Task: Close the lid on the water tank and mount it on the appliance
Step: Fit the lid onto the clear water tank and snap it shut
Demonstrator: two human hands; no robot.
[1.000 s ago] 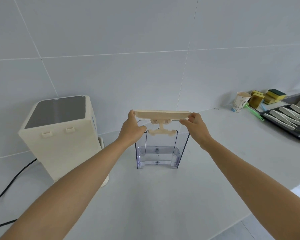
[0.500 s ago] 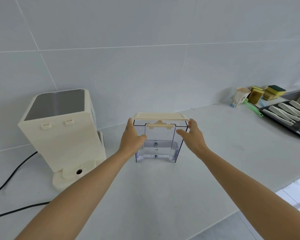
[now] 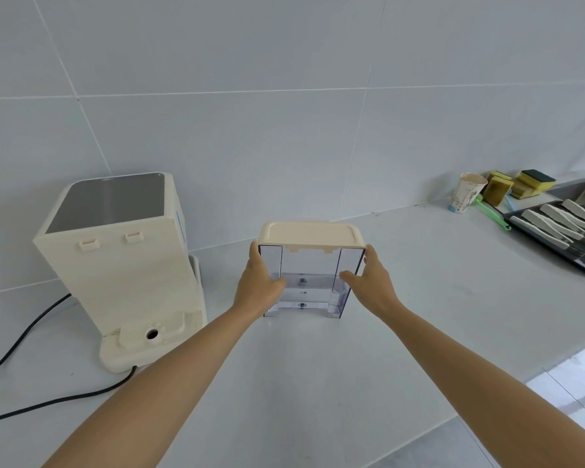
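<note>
Since one second ago the lid has come down from above the rim and now sits flat on the water tank; both hands have dropped from the lid's ends to the tank's side walls.

Left hand: fingers spread around the left wall, thumb across the front face, palm pressed to the tank. Right hand: mirrored on the right wall, thumb on the front. Both grasp the tank, neither fully closed. Tank upright on the counter, base touching the surface as far as can be seen.

Appliance stands left of the tank, near but apart; its mounting foot with a round port faces the camera. A strip of bare counter lies between the two. Black cable runs off left from the appliance base. Wide bare counter in front and to the right of the tank; counter edge at lower right.

Count: one tank, one lid, one appliance, two hands. Far right, well apart: one paper cup, three sponges, one dark tray of pale utensils, number uncertain.
</note>
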